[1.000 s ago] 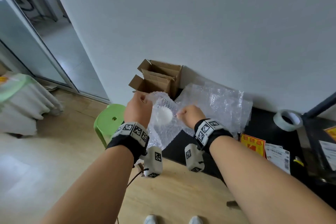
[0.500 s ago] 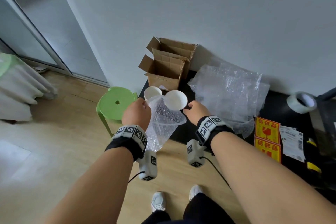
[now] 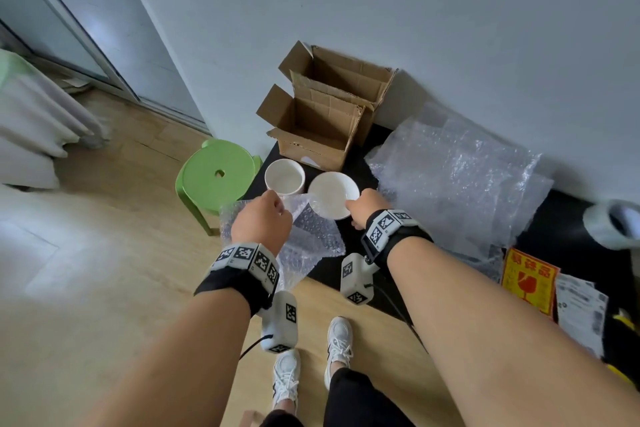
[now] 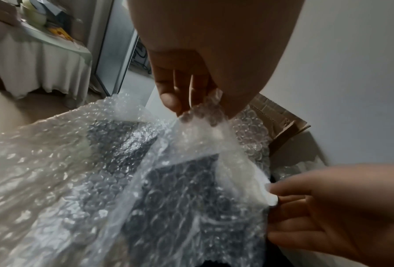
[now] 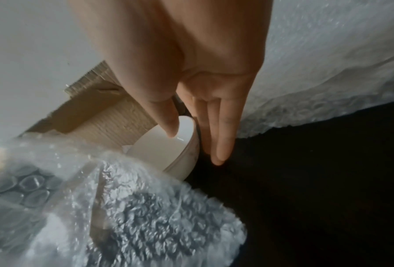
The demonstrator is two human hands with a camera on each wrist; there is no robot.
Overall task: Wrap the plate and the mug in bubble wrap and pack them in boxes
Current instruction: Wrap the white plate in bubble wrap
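Observation:
My left hand (image 3: 273, 213) pinches the top edge of a small bubble wrap sheet (image 3: 304, 243); the pinch shows close up in the left wrist view (image 4: 191, 110). The sheet hangs down over the near edge of the black table (image 3: 349, 163). My right hand (image 3: 356, 206) holds the white plate (image 3: 332, 192) by its rim, thumb inside and fingers underneath (image 5: 195, 146). The plate's near edge overlaps the sheet. A white mug (image 3: 284, 177) stands upright on the table just left of the plate. Two open cardboard boxes (image 3: 317, 130) stand behind them against the wall.
A big crumpled pile of bubble wrap (image 3: 457, 180) lies to the right on the table. A tape roll (image 3: 611, 224) sits at far right, with fragile stickers (image 3: 530, 279) and labels nearer me. A green stool (image 3: 216, 173) stands left of the table.
Both hands have come down from chest height towards the table. The plate, earlier behind the raised sheet, is now beside and over its top edge. The mug has come into view.

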